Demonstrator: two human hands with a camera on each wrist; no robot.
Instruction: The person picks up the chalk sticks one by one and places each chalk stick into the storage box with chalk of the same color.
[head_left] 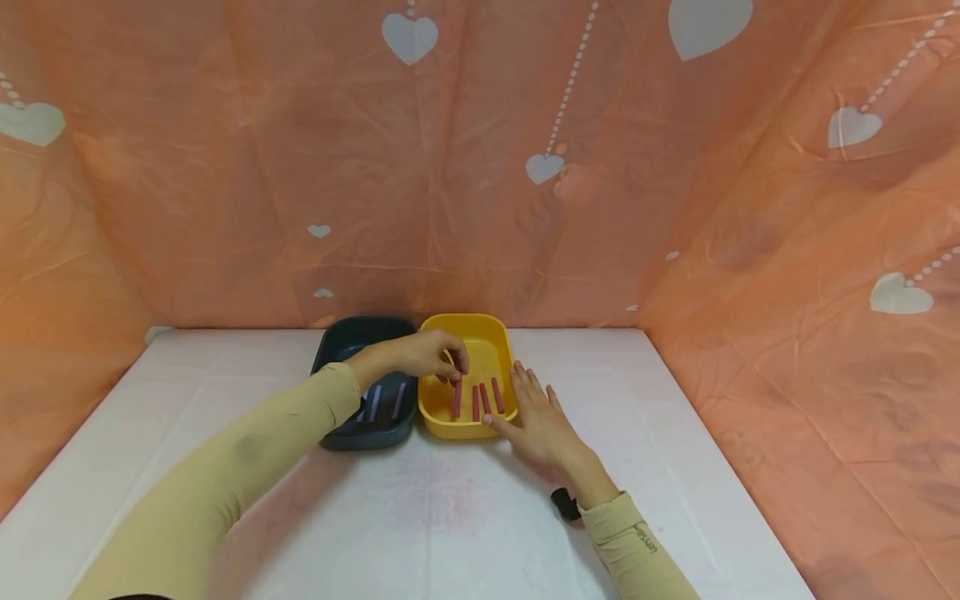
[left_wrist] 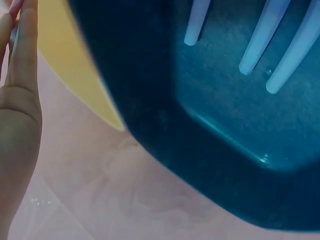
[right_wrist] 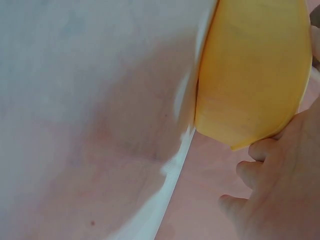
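Note:
My left hand (head_left: 431,354) reaches over the yellow tray (head_left: 465,430) and pinches the top of a pinkish-red chalk stick (head_left: 457,402). Just right of it, three similar red chalk sticks (head_left: 484,400) lie inside that tray. With fingers extended, my right hand (head_left: 542,421) rests against the tray's right side, its thumb at the front rim. Close by on the left sits a dark teal tray (head_left: 367,439), partly covered by my left forearm. Three pale lavender chalk sticks (left_wrist: 265,37) lie in it, seen closely in the left wrist view.
Both trays stand side by side near the back of a white-covered table (head_left: 375,533). Faint pink and purple smudges mark the cloth in front of them. Orange sheeting (head_left: 480,242) with white hearts hangs behind and along both sides. A black band (head_left: 566,504) circles my right wrist.

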